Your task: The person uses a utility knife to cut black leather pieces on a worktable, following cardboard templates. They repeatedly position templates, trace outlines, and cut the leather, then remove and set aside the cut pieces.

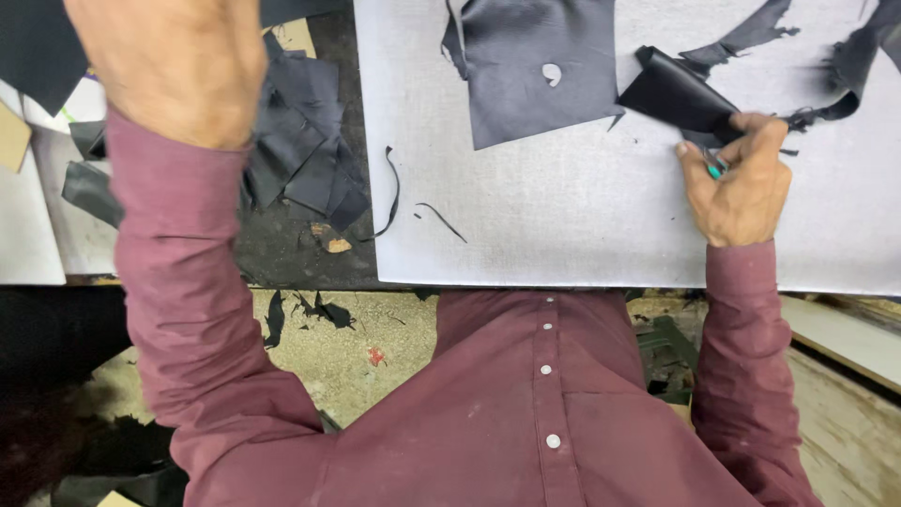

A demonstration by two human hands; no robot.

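My right hand (741, 183) rests on the grey-white cutting board (563, 225) and pinches the corner of a folded black leather piece (674, 92). A small teal-handled tool (715, 170) shows between its fingers. A larger black leather sheet (535, 70) with a small hole lies flat just left of the folded piece. My left hand (169, 66) is raised close to the camera at the upper left, above a pile of black leather offcuts (305, 141). Its fingers run out of the frame, so what it holds is hidden.
Thin black trimmings (392, 192) lie on the board's left part, and more black strips (751, 38) at its far right. Pale card sheets (38, 216) sit at the left. Scraps litter the floor (375, 347) below the board's front edge.
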